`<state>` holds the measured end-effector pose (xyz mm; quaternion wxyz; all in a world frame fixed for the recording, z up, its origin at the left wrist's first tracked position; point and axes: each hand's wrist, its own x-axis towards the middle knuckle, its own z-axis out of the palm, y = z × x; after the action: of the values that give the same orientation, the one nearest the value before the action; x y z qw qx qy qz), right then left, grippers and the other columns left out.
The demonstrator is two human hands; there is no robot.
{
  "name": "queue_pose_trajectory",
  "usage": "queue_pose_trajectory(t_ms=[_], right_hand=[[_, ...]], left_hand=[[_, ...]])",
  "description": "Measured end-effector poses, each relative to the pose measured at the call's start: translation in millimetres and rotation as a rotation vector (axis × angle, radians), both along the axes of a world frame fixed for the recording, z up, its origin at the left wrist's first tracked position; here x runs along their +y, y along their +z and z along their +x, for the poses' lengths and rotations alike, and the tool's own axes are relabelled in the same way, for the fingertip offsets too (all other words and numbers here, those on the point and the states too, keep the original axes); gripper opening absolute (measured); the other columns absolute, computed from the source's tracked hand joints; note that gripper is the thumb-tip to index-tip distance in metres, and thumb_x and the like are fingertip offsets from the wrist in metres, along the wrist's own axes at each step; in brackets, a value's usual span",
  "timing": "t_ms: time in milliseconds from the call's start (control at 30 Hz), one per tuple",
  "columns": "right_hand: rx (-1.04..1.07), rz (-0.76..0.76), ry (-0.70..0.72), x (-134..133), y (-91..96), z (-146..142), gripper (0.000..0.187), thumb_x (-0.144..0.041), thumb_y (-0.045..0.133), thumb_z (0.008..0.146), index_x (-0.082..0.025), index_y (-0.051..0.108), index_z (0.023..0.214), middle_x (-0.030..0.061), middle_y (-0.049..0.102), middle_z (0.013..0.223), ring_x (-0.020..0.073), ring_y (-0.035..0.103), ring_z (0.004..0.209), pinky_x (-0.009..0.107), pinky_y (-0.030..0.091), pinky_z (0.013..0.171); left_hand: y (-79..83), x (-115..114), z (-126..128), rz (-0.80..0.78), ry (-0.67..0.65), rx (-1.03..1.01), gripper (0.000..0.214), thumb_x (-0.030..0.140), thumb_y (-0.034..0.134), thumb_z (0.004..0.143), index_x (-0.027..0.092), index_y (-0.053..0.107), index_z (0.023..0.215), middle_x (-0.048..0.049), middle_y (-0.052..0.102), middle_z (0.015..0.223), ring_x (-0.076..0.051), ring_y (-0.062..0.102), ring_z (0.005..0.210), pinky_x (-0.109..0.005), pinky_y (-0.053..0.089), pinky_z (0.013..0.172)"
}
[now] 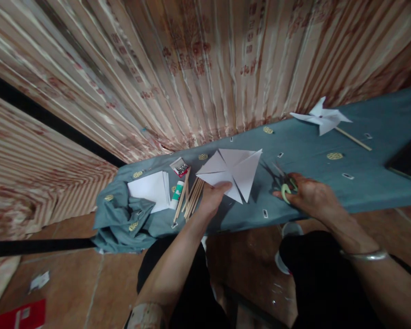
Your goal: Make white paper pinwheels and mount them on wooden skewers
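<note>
My left hand (215, 197) grips a square sheet of white paper (241, 165) by its near edge, thumb on top. Slits run from the sheet's corners toward its middle. To the right, my right hand (306, 194) is closed around the light green handles of a pair of scissors (286, 187). Their blades point up and left, a little apart from the paper. Beside my left hand lie several wooden sticks (193, 198), a green and white glue stick (176, 194) and a small open box of metal pins (181, 168).
A stack of white paper (152, 189) lies at the table's left end. At the right rests a finished paper pinwheel (322, 118) on a stick. A dark flat object (409, 160) sits at the far right. A pleated curtain (205, 68) hangs behind the cloth-covered table (304, 155).
</note>
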<state>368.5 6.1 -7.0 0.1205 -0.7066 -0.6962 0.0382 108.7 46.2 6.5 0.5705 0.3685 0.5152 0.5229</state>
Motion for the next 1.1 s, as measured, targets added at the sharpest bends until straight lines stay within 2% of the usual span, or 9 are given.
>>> queue_pose_trajectory(t_ms=[100, 233, 333, 467, 633, 767, 933, 1100], right_hand=[[-0.135, 0.034, -0.072, 4.2, 0.1, 4.3, 0.055, -0.05, 0.059, 0.085, -0.01, 0.059, 0.122, 0.0154, 0.072, 0.078, 0.0314, 0.069, 0.073, 0.035, 0.047, 0.063], [-0.216, 0.076, -0.092, 6.9, -0.4, 3.0, 0.058, -0.046, 0.06, 0.085, -0.005, 0.056, 0.126, 0.0165, 0.072, 0.078, 0.0319, 0.069, 0.074, 0.036, 0.048, 0.065], [-0.25, 0.093, -0.087, 7.8, -1.7, 2.2, 0.058, -0.045, 0.06, 0.086, -0.003, 0.056, 0.126, 0.017, 0.072, 0.076, 0.0318, 0.069, 0.072, 0.036, 0.047, 0.064], [-0.271, 0.087, -0.073, 9.9, -4.2, 3.4, 0.051, -0.043, 0.059, 0.087, -0.004, 0.06, 0.12, 0.0167, 0.071, 0.075, 0.0313, 0.068, 0.071, 0.034, 0.044, 0.062], [-0.269, 0.109, -0.07, 12.5, -5.1, 6.1, 0.038, -0.042, 0.056, 0.089, -0.009, 0.068, 0.105, 0.0167, 0.071, 0.075, 0.0302, 0.066, 0.07, 0.034, 0.042, 0.06], [-0.241, 0.178, -0.018, 15.1, -1.1, 4.3, 0.032, -0.038, 0.052, 0.091, -0.011, 0.07, 0.094, 0.0188, 0.071, 0.079, 0.0311, 0.065, 0.073, 0.038, 0.045, 0.065], [-0.117, 0.287, 0.046, 24.5, -1.8, -12.5, 0.033, -0.033, 0.046, 0.094, -0.013, 0.072, 0.1, 0.0193, 0.074, 0.091, 0.0328, 0.066, 0.083, 0.043, 0.05, 0.074], [0.07, 0.345, 0.322, 34.2, -13.1, -53.4, 0.036, -0.027, 0.041, 0.097, -0.01, 0.069, 0.112, 0.0182, 0.072, 0.113, 0.0304, 0.065, 0.106, 0.044, 0.049, 0.096]], left_hand=[[-14.6, -4.5, 6.5, -0.043, -0.114, -0.016, 0.033, 0.019, 0.076, 0.056, 0.016, 0.069, 0.088, -0.0085, 0.075, 0.095, -0.023, 0.07, 0.088, -0.037, 0.054, 0.086], [-25.2, -7.2, 4.5, -0.064, -0.176, 0.112, 0.021, 0.017, 0.074, 0.062, 0.017, 0.068, 0.082, -0.0054, 0.074, 0.087, -0.021, 0.068, 0.085, -0.032, 0.053, 0.08], [-23.9, -8.9, 0.6, -0.088, -0.227, 0.11, 0.019, 0.02, 0.077, 0.062, 0.015, 0.066, 0.078, -0.0042, 0.071, 0.079, -0.019, 0.067, 0.076, -0.031, 0.054, 0.076], [-18.9, -12.8, -4.5, -0.124, -0.281, 0.042, 0.027, 0.025, 0.081, 0.06, 0.013, 0.064, 0.078, -0.0041, 0.07, 0.075, -0.018, 0.068, 0.071, -0.031, 0.056, 0.07], [-14.0, -19.7, -18.4, -0.173, -0.399, 0.103, 0.033, 0.036, 0.081, 0.064, 0.012, 0.063, 0.076, -0.0054, 0.069, 0.072, -0.017, 0.07, 0.066, -0.022, 0.049, 0.053], [-11.1, -28.5, -33.4, -0.205, -0.519, 0.21, 0.033, 0.043, 0.076, 0.067, 0.013, 0.063, 0.073, -0.0007, 0.065, 0.06, -0.011, 0.063, 0.049, -0.017, 0.037, 0.039], [-8.2, -39.0, -43.4, -0.161, -0.613, 0.273, 0.034, 0.046, 0.073, 0.072, 0.015, 0.061, 0.067, 0.0037, 0.059, 0.05, -0.007, 0.053, 0.04, -0.017, 0.032, 0.037], [-2.3, -40.1, -45.0, -0.156, -0.581, 0.267, 0.029, 0.041, 0.072, 0.075, 0.014, 0.063, 0.071, 0.0043, 0.059, 0.051, -0.007, 0.053, 0.041, -0.017, 0.033, 0.04]])
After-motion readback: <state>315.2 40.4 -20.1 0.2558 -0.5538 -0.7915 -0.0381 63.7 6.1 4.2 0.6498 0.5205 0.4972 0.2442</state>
